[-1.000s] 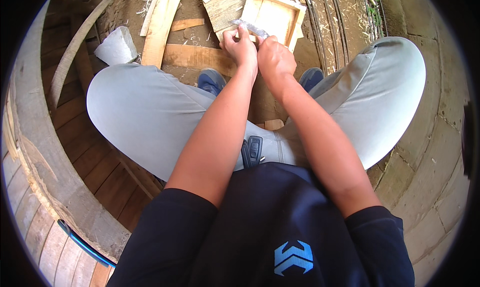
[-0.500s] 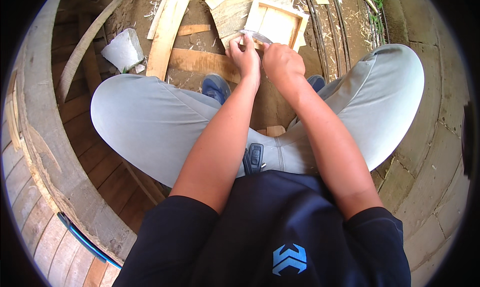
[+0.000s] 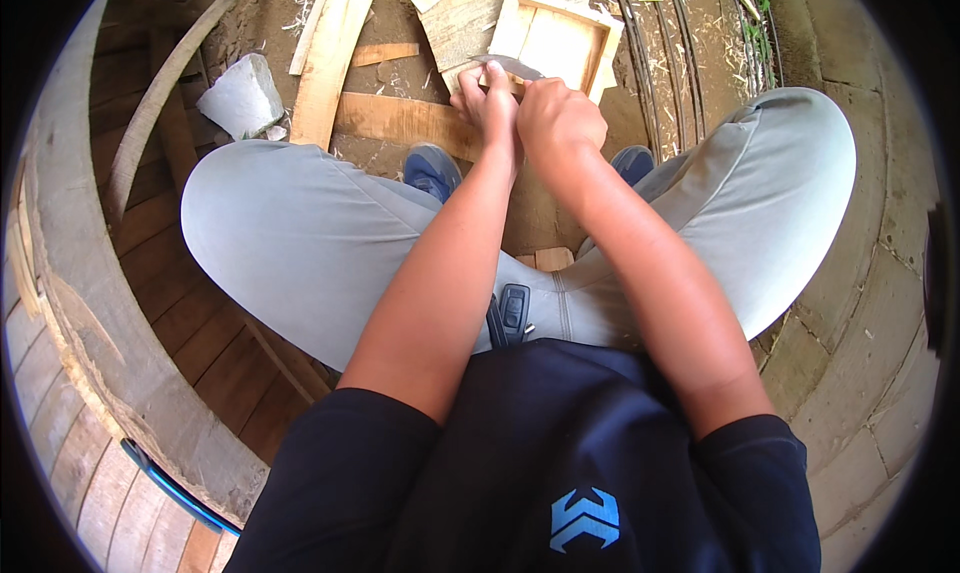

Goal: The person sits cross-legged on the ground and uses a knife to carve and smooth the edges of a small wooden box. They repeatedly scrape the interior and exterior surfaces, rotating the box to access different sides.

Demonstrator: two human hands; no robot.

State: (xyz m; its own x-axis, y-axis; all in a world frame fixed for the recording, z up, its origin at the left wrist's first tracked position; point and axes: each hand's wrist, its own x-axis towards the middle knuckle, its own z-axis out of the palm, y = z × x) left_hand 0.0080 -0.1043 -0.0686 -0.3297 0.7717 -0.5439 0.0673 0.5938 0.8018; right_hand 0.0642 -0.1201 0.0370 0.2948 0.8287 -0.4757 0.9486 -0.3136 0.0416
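Observation:
A knife point(image 3: 514, 67) with a slightly curved metal blade lies across the front of a shallow wooden box point(image 3: 607, 48). My right hand point(image 3: 560, 115) is closed in a fist round its handle, which the fingers hide. Close beside it, my left hand point(image 3: 490, 108) is closed, with the thumb raised against the blade. Whatever the left fingers grip is hidden from above. Both hands are at the near edge of the box, which rests tilted on a light wooden board point(image 3: 455, 28).
Planks point(image 3: 330, 63) and offcuts point(image 3: 385, 53) lie on the dirt. A pale stone block point(image 3: 243, 95) sits left, near a curved grey beam point(image 3: 70, 173). Dark thin rods point(image 3: 690, 73) run at the right, beside paving point(image 3: 850, 223). My knees flank the hands.
My right hand has shifted slightly left, closer to my left hand. The blade has turned a little and looks darker. The box stays in about the same place.

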